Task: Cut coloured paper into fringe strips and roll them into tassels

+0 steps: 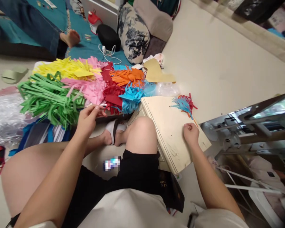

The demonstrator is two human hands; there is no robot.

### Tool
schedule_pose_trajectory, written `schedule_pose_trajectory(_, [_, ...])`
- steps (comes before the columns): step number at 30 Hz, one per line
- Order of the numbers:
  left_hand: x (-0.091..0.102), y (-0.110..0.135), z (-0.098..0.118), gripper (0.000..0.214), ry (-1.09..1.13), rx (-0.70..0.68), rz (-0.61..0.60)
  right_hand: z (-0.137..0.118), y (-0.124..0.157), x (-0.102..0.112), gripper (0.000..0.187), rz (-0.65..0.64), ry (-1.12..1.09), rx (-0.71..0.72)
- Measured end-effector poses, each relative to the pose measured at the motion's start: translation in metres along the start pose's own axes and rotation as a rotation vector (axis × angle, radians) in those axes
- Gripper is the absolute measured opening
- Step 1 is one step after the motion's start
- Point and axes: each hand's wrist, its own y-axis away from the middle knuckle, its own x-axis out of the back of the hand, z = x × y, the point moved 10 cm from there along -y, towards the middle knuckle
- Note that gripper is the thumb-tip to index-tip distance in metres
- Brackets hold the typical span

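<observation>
My left hand is closed, thumb and fingertips pinched together at the front edge of the paper fringe piles. Beside its fingertips lies a dark red fringe bundle; whether a strip is between the fingers I cannot make out. My right hand has its fingers curled above the cream wooden board. Just beyond it on the board lies a small tassel of blue and red strips, with a thin orange strip reaching towards the hand. What those fingers hold, if anything, is hidden.
Green fringe, yellow fringe, pink, orange and blue bundles lie in front. Clear plastic wrap sits at left. A phone lies between my legs. Another person's foot rests on the teal mat. A rack stands right.
</observation>
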Motion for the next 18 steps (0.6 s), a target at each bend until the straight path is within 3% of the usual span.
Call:
schedule_pose_trajectory(2, [0.001, -0.004, -0.009, 0.045, 0.018, 0.027, 0.025, -0.032, 0.019, -0.017, 0.051, -0.054, -0.059, 0.1])
schedule_pose_trajectory(5, [0.011, -0.011, -0.024, 0.04, -0.009, 0.048, 0.105, -0.103, 0.037, -0.041, 0.057, -0.16, -0.185, 0.285])
schedule_pose_trajectory(10, [0.034, -0.015, -0.047, 0.054, -0.132, 0.034, 0.213, -0.248, 0.04, -0.105, 0.036, -0.391, -0.413, 0.574])
schedule_pose_trajectory(12, [0.037, -0.017, -0.056, 0.056, -0.186, 0.035, 0.224, -0.314, 0.049, -0.145, 0.029, -0.562, -0.5, 0.753])
schedule_pose_trajectory(14, [0.038, -0.022, -0.062, 0.049, -0.25, 0.03, 0.221, -0.368, 0.064, -0.197, 0.031, -0.771, -0.411, 0.877])
schedule_pose_trajectory(16, [0.037, -0.03, -0.064, 0.034, -0.337, 0.002, 0.215, -0.404, 0.085, -0.253, 0.039, -0.937, -0.136, 1.026])
schedule_pose_trajectory(18, [0.038, -0.042, -0.062, 0.017, -0.451, -0.048, 0.209, -0.428, 0.095, -0.294, 0.041, -1.003, -0.013, 1.079])
